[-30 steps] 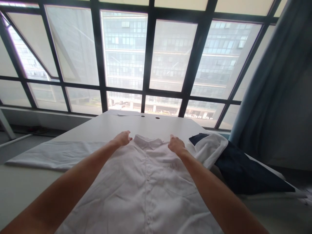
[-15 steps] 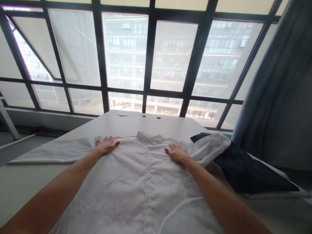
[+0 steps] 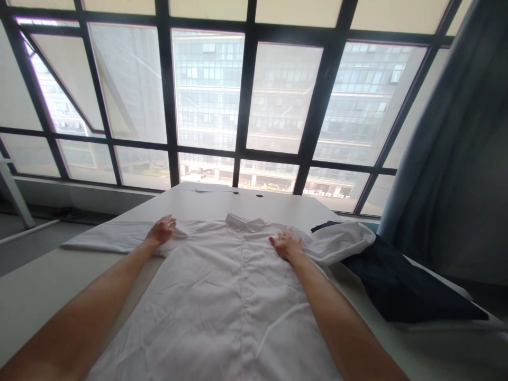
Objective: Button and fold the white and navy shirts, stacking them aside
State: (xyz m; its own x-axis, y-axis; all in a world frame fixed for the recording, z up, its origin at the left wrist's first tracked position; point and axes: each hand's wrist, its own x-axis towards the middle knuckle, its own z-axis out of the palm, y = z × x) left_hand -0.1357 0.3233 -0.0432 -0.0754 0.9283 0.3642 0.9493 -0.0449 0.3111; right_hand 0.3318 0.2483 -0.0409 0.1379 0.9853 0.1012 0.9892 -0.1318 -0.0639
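A white long-sleeved button-up shirt [image 3: 218,296] lies front side up, its collar [image 3: 245,222] pointing towards the window. At the shoulder on the left, my left hand [image 3: 162,230] is closed with a pinch of the sleeve fabric, drawing creases around it. The left sleeve [image 3: 107,236] stretches out across the table. My right hand [image 3: 287,245] rests on the shirt's opposite shoulder, palm down and fingers spread. Beyond it the right sleeve [image 3: 349,238] lies bunched, partly on top of a dark navy cloth [image 3: 413,286].
Under the shirt is a white table [image 3: 202,203] with two dark round holes near its far edge. Tall black-framed windows [image 3: 208,90] stand behind it. A grey-blue curtain [image 3: 448,148] hangs at the right, and a white metal frame [image 3: 18,196] stands at the left.
My left hand has gone from lying flat to a raised pinch on the fabric. The left sleeve's end has slid inward to the right. My right hand stays on the shoulder.
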